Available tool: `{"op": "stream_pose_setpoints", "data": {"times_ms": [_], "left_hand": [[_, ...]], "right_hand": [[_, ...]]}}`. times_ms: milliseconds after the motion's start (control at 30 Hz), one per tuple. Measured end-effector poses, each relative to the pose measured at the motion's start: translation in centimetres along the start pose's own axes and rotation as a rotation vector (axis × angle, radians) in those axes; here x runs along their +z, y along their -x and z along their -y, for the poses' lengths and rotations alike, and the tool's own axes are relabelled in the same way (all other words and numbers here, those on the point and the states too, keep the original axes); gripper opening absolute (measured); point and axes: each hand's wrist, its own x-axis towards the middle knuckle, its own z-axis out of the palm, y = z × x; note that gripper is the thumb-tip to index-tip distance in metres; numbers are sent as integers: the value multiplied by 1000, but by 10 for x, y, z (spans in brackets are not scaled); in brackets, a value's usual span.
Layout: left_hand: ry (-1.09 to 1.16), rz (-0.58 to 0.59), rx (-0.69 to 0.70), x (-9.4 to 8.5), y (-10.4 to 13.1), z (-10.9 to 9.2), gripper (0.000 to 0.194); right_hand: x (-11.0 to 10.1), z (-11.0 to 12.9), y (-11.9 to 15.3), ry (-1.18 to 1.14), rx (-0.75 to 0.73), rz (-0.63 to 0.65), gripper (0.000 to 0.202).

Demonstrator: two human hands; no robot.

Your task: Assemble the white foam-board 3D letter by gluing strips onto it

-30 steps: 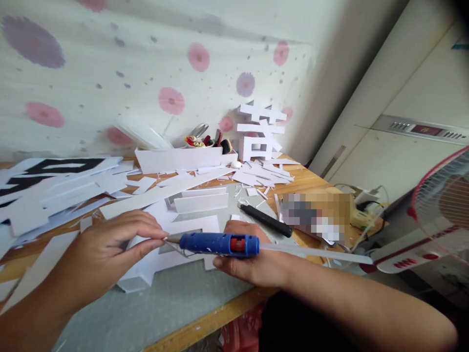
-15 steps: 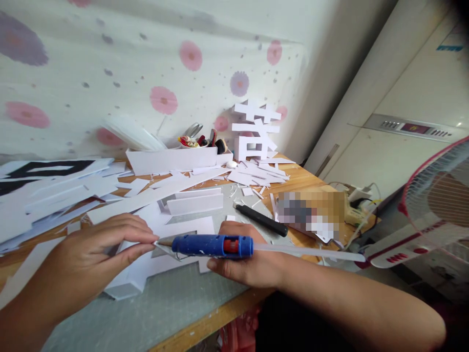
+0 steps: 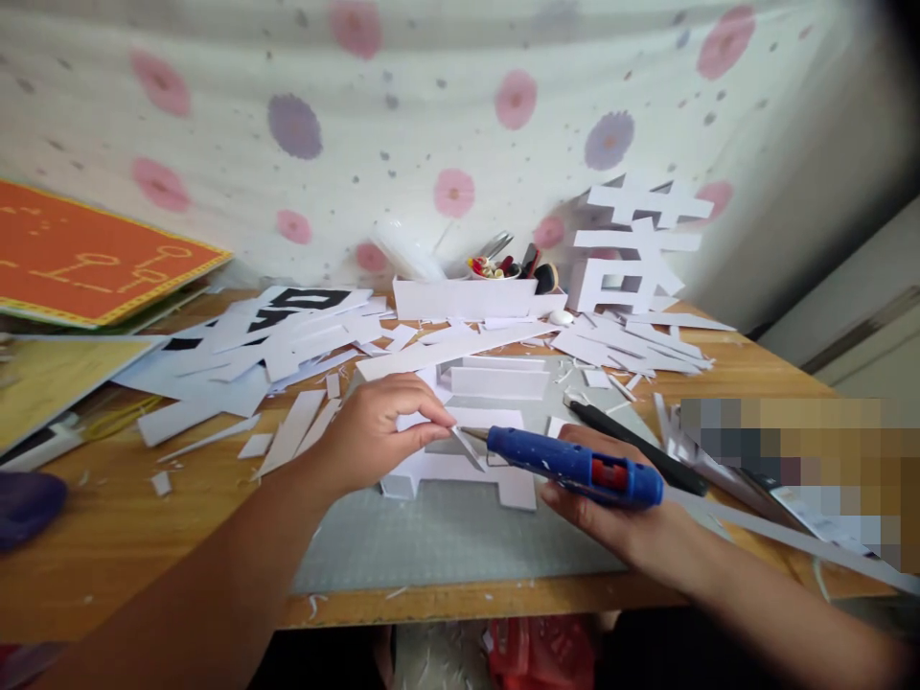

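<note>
My left hand (image 3: 374, 431) pinches a small white card strip (image 3: 470, 448) between thumb and fingertips. My right hand (image 3: 632, 527) is wrapped round a blue hot glue gun (image 3: 536, 452), its fingers partly hidden by the body. The metal nozzle points left and lies at the strip's upper end; whether it touches I cannot tell. A long whitish glue stick (image 3: 797, 539) sticks out of the gun's back. Below both hands, a white cut-out card shape with raised walls (image 3: 516, 491) rests on the grey-green cutting mat (image 3: 460, 551).
A black utility knife (image 3: 632, 443) lies beside my right hand. Behind are a folded white strip (image 3: 499, 383), a white box of tools (image 3: 460, 299) and a standing white character (image 3: 610, 287). Card scraps (image 3: 309, 335) cover the left; an orange board (image 3: 107, 254) stands far left.
The view has turned left, so the table's left side shows and both hands appear farther right. The glue gun now slopes down toward its back. Both hands keep their holds.
</note>
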Motion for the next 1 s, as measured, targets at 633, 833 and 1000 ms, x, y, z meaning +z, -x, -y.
{"op": "stream_pose_setpoints", "data": {"times_ms": [633, 833, 1000], "left_hand": [[28, -18, -18, -3, -1, -1, 5], [7, -49, -69, -9, -1, 1, 3], [32, -90, -97, -15, 0, 4, 5]], "right_hand": [[1, 0, 0, 87, -31, 16, 33], [0, 1, 0, 129, -67, 16, 34], [0, -3, 1, 158, -64, 3, 31]]}}
